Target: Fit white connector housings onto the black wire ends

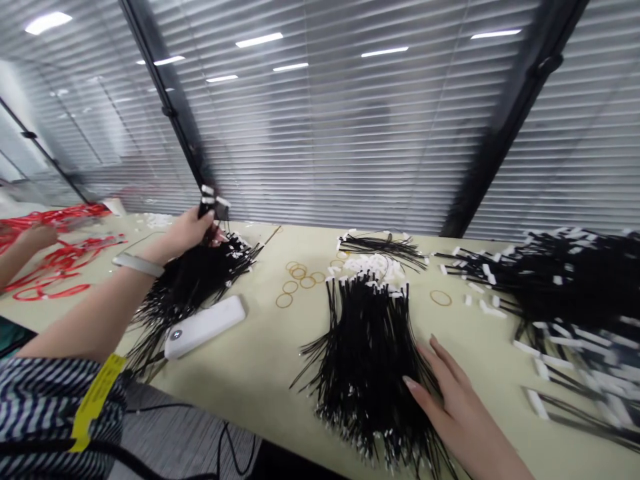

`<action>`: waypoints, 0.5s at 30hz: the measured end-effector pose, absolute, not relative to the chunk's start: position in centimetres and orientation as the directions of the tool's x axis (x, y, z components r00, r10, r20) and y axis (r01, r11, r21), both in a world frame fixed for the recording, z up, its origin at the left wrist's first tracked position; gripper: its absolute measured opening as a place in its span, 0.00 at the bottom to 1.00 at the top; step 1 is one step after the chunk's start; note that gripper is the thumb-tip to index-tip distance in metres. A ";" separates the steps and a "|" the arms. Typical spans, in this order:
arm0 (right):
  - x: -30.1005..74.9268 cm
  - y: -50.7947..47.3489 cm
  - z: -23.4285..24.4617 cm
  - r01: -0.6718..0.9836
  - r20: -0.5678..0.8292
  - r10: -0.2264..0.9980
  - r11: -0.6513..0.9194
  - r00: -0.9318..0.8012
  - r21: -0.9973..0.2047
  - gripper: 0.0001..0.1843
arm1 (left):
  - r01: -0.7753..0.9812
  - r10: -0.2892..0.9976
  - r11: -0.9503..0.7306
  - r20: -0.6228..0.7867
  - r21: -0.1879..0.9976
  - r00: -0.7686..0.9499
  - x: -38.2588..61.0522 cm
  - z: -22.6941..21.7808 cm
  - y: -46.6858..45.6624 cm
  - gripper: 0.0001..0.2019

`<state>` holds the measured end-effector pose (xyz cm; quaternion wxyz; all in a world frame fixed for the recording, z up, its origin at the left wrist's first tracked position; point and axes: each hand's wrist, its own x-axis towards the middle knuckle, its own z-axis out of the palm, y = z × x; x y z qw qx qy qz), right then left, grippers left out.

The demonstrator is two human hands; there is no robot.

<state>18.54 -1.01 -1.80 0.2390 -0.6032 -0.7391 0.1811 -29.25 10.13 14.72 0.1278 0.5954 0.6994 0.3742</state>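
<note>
your left hand (187, 230) closed around a black white-tipped cable bundle (187, 287)
your right hand (455, 407), fingers narrowly spread, touches a second black cable bundle (365, 360)

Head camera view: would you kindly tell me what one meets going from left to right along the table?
Tangled red cords → bare left hand → loose tan rubber bands → black cable bundle with white ends → larger black cable heap with white ends
</note>
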 end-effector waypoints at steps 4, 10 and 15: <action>19.0 -0.8 -1.8 0.803 0.163 0.974 0.224 -0.160 -0.552 0.29 | 0.608 0.838 -0.110 0.403 0.786 -0.368 -29.1 20.4 10.2 0.14; 19.3 0.3 1.3 0.803 0.235 0.954 0.287 -0.188 -0.523 0.28 | 0.483 0.675 -0.357 0.578 0.800 -0.458 -27.2 28.0 11.1 0.13; 16.6 2.0 9.1 0.759 0.372 0.844 0.521 -0.387 -0.391 0.29 | 0.454 0.676 -0.504 0.663 0.735 -0.322 -23.9 30.4 10.7 0.16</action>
